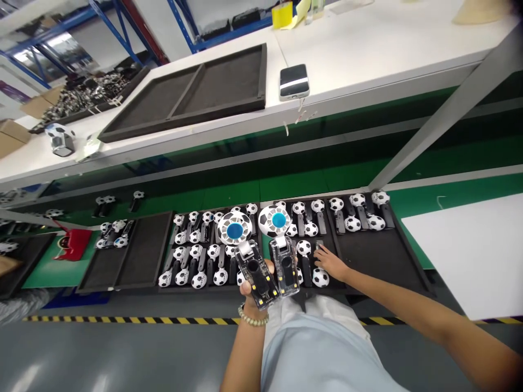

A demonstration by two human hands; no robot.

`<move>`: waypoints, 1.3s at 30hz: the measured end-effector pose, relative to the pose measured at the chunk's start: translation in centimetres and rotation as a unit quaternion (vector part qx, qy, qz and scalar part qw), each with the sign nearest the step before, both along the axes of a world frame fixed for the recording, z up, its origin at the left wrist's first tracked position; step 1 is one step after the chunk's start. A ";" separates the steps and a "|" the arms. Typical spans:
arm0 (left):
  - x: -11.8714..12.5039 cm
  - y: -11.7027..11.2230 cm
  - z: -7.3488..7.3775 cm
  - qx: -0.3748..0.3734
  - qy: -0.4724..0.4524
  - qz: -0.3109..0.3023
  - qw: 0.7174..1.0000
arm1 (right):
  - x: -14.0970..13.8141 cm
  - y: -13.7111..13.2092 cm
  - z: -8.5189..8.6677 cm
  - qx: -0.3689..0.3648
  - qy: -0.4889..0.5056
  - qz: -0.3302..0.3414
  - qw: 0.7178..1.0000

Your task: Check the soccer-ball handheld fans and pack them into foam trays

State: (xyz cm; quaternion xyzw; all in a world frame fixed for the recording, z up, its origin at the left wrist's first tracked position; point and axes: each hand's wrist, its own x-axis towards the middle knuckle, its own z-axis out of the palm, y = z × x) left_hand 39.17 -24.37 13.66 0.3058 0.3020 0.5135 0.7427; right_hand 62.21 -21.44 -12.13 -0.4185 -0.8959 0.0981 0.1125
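Note:
My left hand (251, 296) is closed around two handheld fans with soccer-ball heads and blue centres. The left fan (257, 275) and the right fan (285, 267) are held side by side, heads up, their clear handles showing circuit boards and small yellow squares. Over the dark tray (376, 256), my right hand (332, 263) has its fingers bent onto the handle end of another fan (320, 276), whose soccer-ball head points toward my body. Several more such fans lie in rows in the tray, partly hidden behind the two I hold.
A divided black tray (220, 87) and a phone-like device (294, 81) rest on the white bench above. Another dark tray (141, 253) with several fans is at left, beside a red bag (73, 244). A white board (469, 245) lies right, near a slanted post (433, 125).

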 end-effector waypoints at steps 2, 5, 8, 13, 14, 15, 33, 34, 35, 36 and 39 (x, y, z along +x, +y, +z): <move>0.2 0.0 0.2 0.012 -0.011 -0.017 1.000 | -0.8 0.2 -0.8 0.022 -0.005 -0.013 1.000; 0.5 0.1 0.7 0.029 -0.004 -0.032 0.999 | -1.1 -0.4 -1.4 0.020 0.032 -0.086 0.996; 0.7 0.1 0.7 0.032 0.011 -0.040 0.999 | -1.2 -1.3 -0.5 -0.024 0.148 -0.223 0.963; 1.6 -0.1 -1.0 0.011 -0.017 -0.066 0.998 | -3.4 -1.2 7.6 -0.179 0.454 -0.281 0.826; 2.0 -0.2 -1.3 0.002 -0.022 -0.080 0.997 | -3.9 -1.1 10.1 -0.267 0.544 -0.241 0.758; 2.3 -0.2 -1.6 -0.010 -0.022 -0.096 0.995 | -4.3 -0.9 12.6 -0.340 0.618 -0.191 0.682; 3.0 1.6 0.3 -0.125 -0.088 -0.159 0.975 | 3.2 -2.0 19.7 -0.318 0.780 -0.351 0.409; 2.9 1.7 0.3 -0.127 -0.097 -0.159 0.974 | 3.3 -2.2 19.7 -0.322 0.778 -0.348 0.413; 2.9 1.7 0.3 -0.128 -0.102 -0.161 0.973 | 3.2 -2.3 19.7 -0.323 0.775 -0.346 0.419; 2.9 1.8 0.2 -0.128 -0.105 -0.163 0.973 | 3.1 -2.4 19.9 -0.324 0.771 -0.344 0.428; 3.1 2.0 0.2 -0.129 -0.102 -0.173 0.971 | 2.4 -2.6 20.5 -0.331 0.762 -0.329 0.449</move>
